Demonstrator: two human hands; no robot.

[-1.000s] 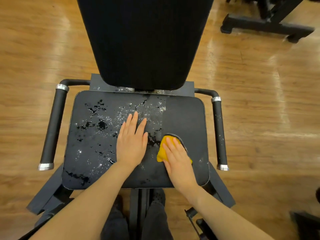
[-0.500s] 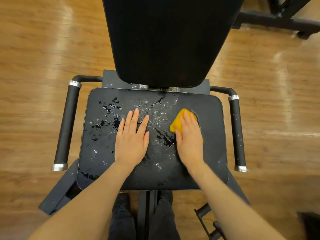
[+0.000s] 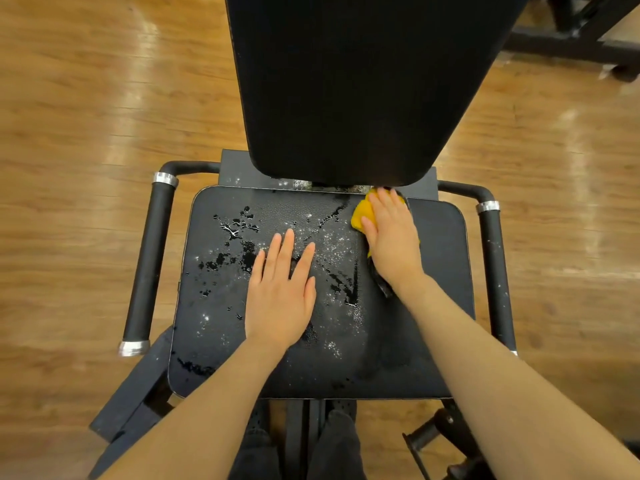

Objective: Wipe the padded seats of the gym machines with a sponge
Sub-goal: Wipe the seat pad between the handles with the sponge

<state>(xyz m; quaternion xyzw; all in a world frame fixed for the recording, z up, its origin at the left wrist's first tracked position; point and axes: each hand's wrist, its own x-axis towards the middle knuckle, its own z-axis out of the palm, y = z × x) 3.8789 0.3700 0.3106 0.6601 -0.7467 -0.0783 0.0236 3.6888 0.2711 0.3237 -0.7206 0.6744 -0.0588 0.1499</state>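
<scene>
While we look down from the head view, we see the black seat (image 3: 440, 271) with water drops and white foam spread over its left and middle part. Our right hand (image 3: 391, 240) presses the yellow sponge (image 3: 360, 213) flat on the far edge of the seat, just under the backrest (image 3: 346, 84); the fingers lie straight over the sponge (this grip is not curled round it). Our left hand (image 3: 280, 292) rests flat on the wet middle of the seat, fingers straight and a little spread, holding nothing. Two black handles, left (image 3: 149, 261) and right (image 3: 495, 271), stand at both sides of the seat. Under all is a wooden floor (image 3: 86, 133).
</scene>
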